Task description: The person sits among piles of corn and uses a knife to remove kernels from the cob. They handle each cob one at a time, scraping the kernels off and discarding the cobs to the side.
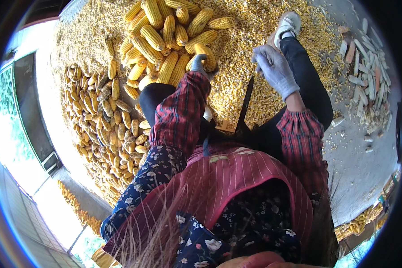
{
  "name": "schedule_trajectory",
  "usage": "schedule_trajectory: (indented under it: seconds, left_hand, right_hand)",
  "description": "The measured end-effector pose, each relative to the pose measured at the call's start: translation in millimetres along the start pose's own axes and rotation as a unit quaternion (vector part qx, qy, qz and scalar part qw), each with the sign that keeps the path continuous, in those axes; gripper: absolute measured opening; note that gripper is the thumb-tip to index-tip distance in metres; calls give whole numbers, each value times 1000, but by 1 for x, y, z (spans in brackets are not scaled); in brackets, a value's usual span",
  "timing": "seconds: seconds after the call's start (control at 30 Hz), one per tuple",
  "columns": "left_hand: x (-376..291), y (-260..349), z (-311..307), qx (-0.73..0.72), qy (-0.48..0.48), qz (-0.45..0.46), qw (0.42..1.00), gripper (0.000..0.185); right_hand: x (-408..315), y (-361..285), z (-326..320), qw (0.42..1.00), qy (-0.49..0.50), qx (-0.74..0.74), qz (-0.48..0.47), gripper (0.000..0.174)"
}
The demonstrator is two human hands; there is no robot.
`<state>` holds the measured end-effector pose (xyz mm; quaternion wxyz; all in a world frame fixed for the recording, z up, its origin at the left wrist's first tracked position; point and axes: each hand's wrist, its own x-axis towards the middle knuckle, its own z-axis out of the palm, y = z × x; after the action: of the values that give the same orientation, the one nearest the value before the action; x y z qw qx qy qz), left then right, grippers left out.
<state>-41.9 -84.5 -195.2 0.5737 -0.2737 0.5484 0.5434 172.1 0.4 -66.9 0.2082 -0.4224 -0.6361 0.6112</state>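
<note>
My left hand (pixel 201 65), in a grey glove, is closed around a yellow ear of corn (pixel 208 55) at the edge of a heap of husked corn ears (pixel 154 37). My right hand (pixel 276 68), also gloved, hovers to the right over loose corn kernels (pixel 234 50), its fingers curled; whether it holds anything cannot be told. Between my knees a dark, narrow upright blade or bar (pixel 245 104) rises from a piece of wood (pixel 226 126), whose lower part is hidden by my clothes.
A large pile of smaller corn ears (pixel 114 127) lies at the left. Bare corn cobs (pixel 372 73) are piled on the concrete floor (pixel 351 167) at the right. My shoe (pixel 289 24) rests among the kernels. More ears line the far edges.
</note>
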Motion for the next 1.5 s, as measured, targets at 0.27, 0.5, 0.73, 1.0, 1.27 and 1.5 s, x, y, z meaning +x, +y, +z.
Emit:
schedule_trajectory:
  seconds: [0.27, 0.5, 0.73, 1.0, 1.27, 1.5]
  left_hand:
    - [-98, -56, -6, 55, -337, -114, 933, 48]
    - [-106, -85, -40, 198, -218, -84, 952, 38]
    - [-103, -113, -55, 718, 28, 184, 670, 56]
    - [-102, -114, -36, 854, -31, 150, 498, 67]
    - [-99, -126, -26, 880, -38, 128, 455, 68]
    - [-91, -111, -41, 895, -31, 138, 423, 60]
  right_hand:
    - [14, 71, -5, 971, 150, -181, 43, 21]
    - [5, 135, 48, 983, 101, -56, 142, 51]
    - [-28, 151, 93, 923, 85, 181, 329, 36]
    - [-28, 143, 89, 920, 16, 74, 384, 42]
    - [-24, 143, 93, 904, 112, -33, 411, 43]
    - [-32, 136, 90, 923, 124, 5, 363, 41]
